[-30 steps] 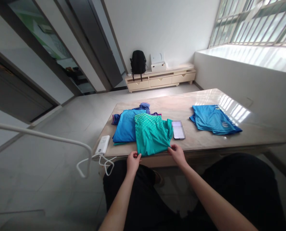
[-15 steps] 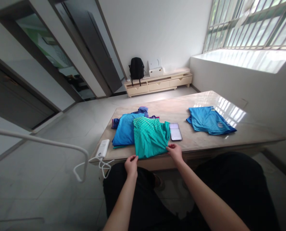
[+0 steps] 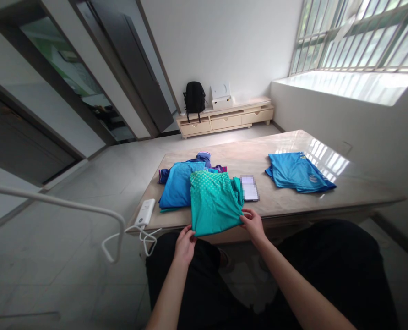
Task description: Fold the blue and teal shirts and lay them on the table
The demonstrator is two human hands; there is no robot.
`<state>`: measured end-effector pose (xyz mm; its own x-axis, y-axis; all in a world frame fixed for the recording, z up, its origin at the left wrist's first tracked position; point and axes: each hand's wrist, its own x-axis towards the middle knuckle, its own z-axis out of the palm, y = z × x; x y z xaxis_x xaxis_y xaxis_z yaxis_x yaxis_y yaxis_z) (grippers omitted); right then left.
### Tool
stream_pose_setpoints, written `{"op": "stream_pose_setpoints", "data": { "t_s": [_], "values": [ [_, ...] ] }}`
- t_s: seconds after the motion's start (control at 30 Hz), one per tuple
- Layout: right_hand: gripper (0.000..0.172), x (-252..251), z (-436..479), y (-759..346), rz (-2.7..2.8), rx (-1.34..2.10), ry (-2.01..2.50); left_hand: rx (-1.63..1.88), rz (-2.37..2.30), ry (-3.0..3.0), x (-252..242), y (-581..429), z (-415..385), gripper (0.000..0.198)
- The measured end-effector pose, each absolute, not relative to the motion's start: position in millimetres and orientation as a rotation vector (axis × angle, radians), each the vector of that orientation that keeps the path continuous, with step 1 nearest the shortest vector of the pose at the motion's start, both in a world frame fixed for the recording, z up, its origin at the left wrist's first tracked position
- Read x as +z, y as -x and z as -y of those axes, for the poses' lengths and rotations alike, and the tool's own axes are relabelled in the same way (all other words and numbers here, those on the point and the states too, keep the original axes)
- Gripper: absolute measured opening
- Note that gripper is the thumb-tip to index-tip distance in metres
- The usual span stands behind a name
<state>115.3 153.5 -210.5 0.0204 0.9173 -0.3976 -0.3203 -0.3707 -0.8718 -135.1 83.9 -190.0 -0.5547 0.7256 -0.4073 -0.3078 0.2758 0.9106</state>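
A folded teal patterned shirt (image 3: 214,202) lies on the marble table (image 3: 275,160), its near edge reaching over the table's front edge. My left hand (image 3: 185,245) pinches the shirt's near left corner, and my right hand (image 3: 253,224) holds its near right corner. Under the teal shirt's left side lies a bright blue shirt (image 3: 179,185), with a darker blue and purple garment (image 3: 204,159) behind it. A folded blue shirt (image 3: 298,173) lies apart on the right. A phone (image 3: 249,189) with a blurred screen sits just right of the teal shirt.
A white power bank (image 3: 144,212) with a white cable (image 3: 145,233) sits at the table's left front corner. A white curved rail (image 3: 52,197) crosses the left foreground. A low cabinet (image 3: 224,121) holds a black backpack (image 3: 194,97) and a white box (image 3: 220,97).
The teal shirt has slid toward me and now hangs over the table's front edge. Both hands have taken its near corners, and the left hand has moved in against it.
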Motion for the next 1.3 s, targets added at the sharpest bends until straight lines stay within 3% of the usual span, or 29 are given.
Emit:
{"op": "stream_pose_setpoints", "data": {
  "t_s": [0.23, 0.5, 0.63, 0.77, 0.83, 0.9, 1.0, 1.13, 1.23, 1.3],
  "values": [
    [0.053, -165.0, -97.4, -152.5, 0.691, 1.697, 1.081, 1.317, -1.592, -0.49, -126.9, 137.5, -11.6, 0.017],
    [0.035, -71.5, -31.3, -216.2, 0.691, 1.794, 1.126, 1.016, -1.545, -0.62, -17.3, 130.2, 57.7, 0.043],
    [0.039, -50.8, -22.7, -238.4, 0.6, 1.715, 1.213, 1.031, -1.451, -0.635, -1.7, 105.3, 38.9, 0.047],
    [0.044, -34.4, -51.2, -270.3, 0.606, 1.603, 1.218, 1.119, -1.33, -0.65, -2.1, 74.2, -20.5, 0.039],
    [0.034, -13.4, -85.5, -288.5, 0.666, 1.491, 1.163, 1.151, -1.224, -0.75, 8.3, 53.7, -66.7, 0.034],
    [0.012, 20.2, -132.3, -307.1, 0.731, 1.349, 1.099, 1.22, -1.107, -0.859, 31.0, 27.4, -123.6, 0.024],
    [0.03, 88.9, -213.1, -337.2, 0.763, 1.281, 1.042, 1.318, -0.975, -1.026, 83.4, -20.1, -220.2, 0.021],
    [0.031, 177.5, -300.6, -385.8, 0.849, 1.158, 0.924, 1.434, -0.839, -1.184, 155.9, -78.6, -335.1, 0.034],
    [0.026, 206.2, -339.1, -423.4, 0.882, 1.07, 0.877, 1.474, -0.731, -1.337, 180.8, -111.9, -391.2, 0.036],
    [0.019, 198.5, -356.5, -444.5, 0.864, 1.025, 0.909, 1.468, -0.723, -1.34, 173.2, -131.5, -415.6, 0.035]
  ]
}}
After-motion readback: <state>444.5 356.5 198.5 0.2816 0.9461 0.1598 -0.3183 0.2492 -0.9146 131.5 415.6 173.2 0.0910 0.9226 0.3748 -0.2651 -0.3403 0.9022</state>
